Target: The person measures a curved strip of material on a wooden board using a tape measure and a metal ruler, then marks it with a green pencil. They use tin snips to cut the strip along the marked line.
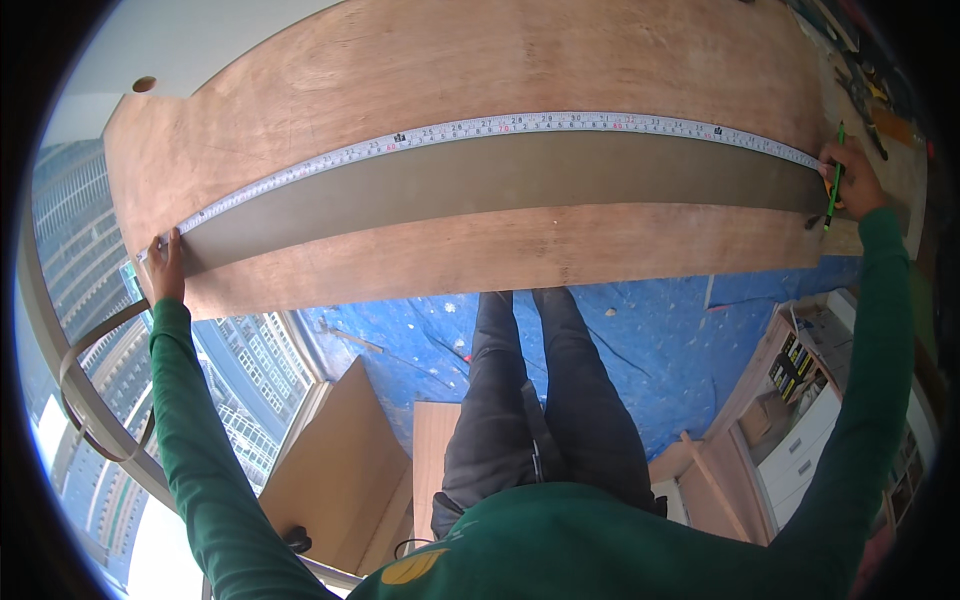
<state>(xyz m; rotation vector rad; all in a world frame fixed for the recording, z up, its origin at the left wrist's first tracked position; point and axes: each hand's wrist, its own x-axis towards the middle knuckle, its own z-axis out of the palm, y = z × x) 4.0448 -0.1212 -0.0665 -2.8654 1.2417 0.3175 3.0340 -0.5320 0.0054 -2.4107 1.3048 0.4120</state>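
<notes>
A measuring tape's white blade (545,122) stretches along a long grey-brown strip (500,175) lying on a large plywood sheet (470,55). At the left end my left hand (165,260) pinches the blade against the board. At the other end my right hand (852,180) grips a green pencil (833,200) and the tape's orange case, which is mostly hidden by my fingers.
Hand tools (870,110) lie at the upper right. A glazed window (75,290) is at the left, a blue floor covering (655,350) below the board. Wooden panels (330,440) and an open shelf unit (800,390) stand lower down, either side of my legs.
</notes>
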